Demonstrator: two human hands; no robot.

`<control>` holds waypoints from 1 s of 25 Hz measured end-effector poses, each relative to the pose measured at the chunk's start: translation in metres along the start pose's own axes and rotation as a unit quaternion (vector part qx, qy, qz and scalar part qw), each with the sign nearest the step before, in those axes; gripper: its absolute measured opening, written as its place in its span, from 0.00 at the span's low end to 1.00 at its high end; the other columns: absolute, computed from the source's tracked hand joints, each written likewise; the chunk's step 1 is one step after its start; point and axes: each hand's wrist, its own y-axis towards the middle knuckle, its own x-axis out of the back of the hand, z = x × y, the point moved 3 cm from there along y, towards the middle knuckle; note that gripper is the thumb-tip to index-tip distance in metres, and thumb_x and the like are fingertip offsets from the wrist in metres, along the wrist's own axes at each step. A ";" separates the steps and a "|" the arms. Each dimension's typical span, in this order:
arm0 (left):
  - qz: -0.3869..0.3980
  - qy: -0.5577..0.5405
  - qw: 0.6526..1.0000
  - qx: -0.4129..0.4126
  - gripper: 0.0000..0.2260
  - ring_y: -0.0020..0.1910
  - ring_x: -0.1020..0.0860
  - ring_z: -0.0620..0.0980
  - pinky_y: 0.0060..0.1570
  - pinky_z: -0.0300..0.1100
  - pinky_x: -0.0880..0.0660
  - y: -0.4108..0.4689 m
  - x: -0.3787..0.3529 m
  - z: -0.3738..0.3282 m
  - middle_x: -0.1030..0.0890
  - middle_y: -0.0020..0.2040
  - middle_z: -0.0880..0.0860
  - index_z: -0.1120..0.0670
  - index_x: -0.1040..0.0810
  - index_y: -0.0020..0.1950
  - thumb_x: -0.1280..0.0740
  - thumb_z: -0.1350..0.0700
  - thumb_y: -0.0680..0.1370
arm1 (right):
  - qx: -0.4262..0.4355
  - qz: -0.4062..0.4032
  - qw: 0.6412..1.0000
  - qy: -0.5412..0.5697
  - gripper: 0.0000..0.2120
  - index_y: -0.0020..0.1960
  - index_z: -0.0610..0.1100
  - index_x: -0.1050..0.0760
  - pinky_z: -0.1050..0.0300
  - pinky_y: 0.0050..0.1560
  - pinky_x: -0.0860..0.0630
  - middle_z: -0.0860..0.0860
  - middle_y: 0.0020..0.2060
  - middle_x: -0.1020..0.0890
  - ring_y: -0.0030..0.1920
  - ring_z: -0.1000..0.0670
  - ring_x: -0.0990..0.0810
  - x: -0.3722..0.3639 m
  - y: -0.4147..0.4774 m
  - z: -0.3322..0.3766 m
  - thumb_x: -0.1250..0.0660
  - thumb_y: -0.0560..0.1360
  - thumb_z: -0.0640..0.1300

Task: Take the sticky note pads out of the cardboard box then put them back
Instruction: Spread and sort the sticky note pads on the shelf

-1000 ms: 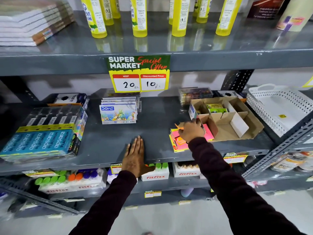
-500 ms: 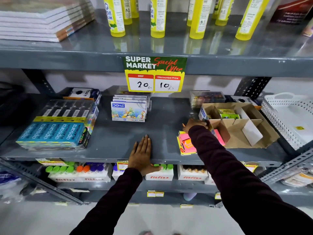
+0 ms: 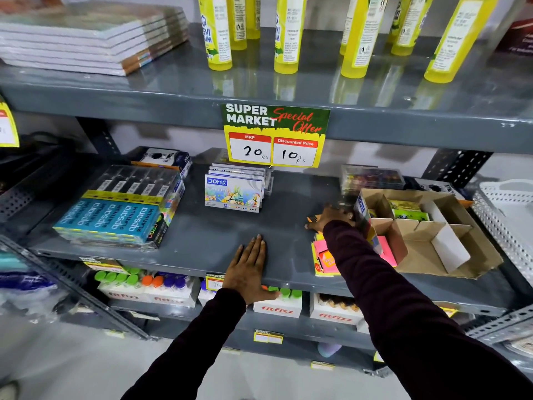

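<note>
While flat on the shelf (image 3: pixel 202 241), left hand (image 3: pixel 248 267) open, fingers spread, empty.

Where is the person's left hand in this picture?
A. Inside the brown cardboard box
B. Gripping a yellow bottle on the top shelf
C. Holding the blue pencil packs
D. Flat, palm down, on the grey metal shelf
D: the left hand lies spread, palm down, on the front edge of the grey metal shelf, apart from the brown cardboard box and holding nothing.
</note>
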 end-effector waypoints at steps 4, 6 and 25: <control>0.000 0.006 1.000 0.002 0.53 0.78 0.57 0.53 0.76 0.49 0.61 0.000 -0.001 0.000 0.58 0.79 0.56 0.58 0.60 0.76 0.39 0.28 0.67 | 0.064 -0.021 0.997 0.040 0.40 0.72 0.42 0.37 0.42 0.70 0.33 0.36 0.71 0.33 0.71 0.35 0.36 0.004 0.004 0.017 0.25 0.67 0.56; 0.000 0.009 1.000 0.004 0.53 0.78 0.57 0.53 0.76 0.50 0.61 0.000 -0.002 0.000 0.58 0.79 0.56 0.59 0.60 0.76 0.39 0.28 0.67 | 0.105 -0.030 0.992 0.059 0.41 0.71 0.42 0.37 0.43 0.70 0.35 0.35 0.69 0.33 0.71 0.35 0.36 0.000 -0.001 0.036 0.26 0.66 0.58; -0.004 0.004 1.000 0.008 0.53 0.78 0.59 0.53 0.76 0.49 0.60 0.000 -0.005 0.001 0.59 0.79 0.56 0.58 0.63 0.76 0.37 0.29 0.68 | 0.085 -0.022 0.996 -0.028 0.35 0.66 0.38 0.31 0.45 0.64 0.29 0.38 0.66 0.29 0.67 0.36 0.30 -0.004 -0.094 -0.044 0.38 0.73 0.66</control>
